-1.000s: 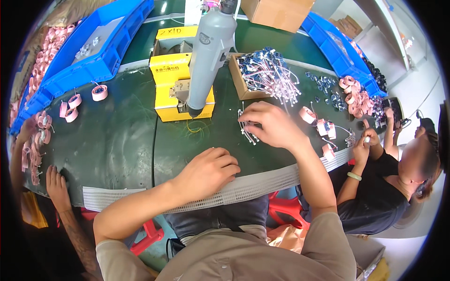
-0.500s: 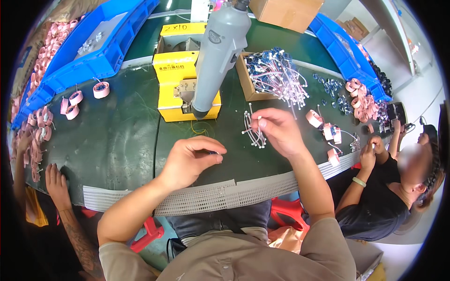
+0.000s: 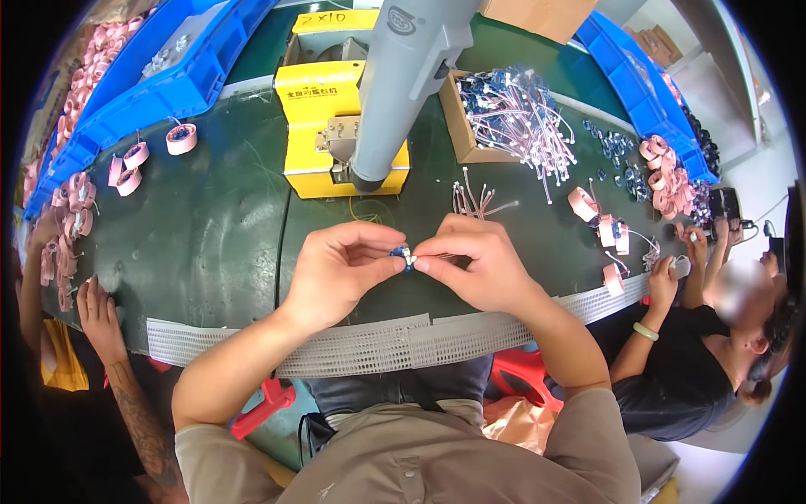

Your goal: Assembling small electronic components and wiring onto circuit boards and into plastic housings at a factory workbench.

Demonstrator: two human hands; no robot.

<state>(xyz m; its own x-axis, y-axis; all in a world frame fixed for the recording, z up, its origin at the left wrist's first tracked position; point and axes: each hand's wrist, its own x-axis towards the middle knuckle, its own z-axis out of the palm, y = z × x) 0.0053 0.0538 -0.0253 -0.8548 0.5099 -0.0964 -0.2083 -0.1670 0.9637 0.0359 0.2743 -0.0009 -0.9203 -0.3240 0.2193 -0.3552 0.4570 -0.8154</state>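
Note:
Over the near middle of the green table, my two hands meet. My left hand [image 3: 336, 273] pinches a small blue circuit board [image 3: 398, 252] between thumb and fingers. Facing it, my right hand [image 3: 485, 267] grips a thin cable by its white plug [image 3: 412, 261], which is up against the board; whether it is seated, I cannot tell. Beyond my right hand a small bunch of loose white-ended cables [image 3: 475, 200] lies on the table. Behind that stands an open cardboard box [image 3: 457, 126] heaped with blue boards and cables [image 3: 525, 118].
A yellow machine [image 3: 323, 134] stands ahead, with a grey cylindrical tool [image 3: 399, 92] leaning over it. Pink rings [image 3: 180, 139] lie at both sides. Blue crates [image 3: 180, 97] flank the table. Co-workers' hands are at the left [image 3: 101, 319] and right [image 3: 663, 281].
My right hand has left the loose cables with one in its grip and come left and nearer to the board in my left hand. The view has shifted slightly.

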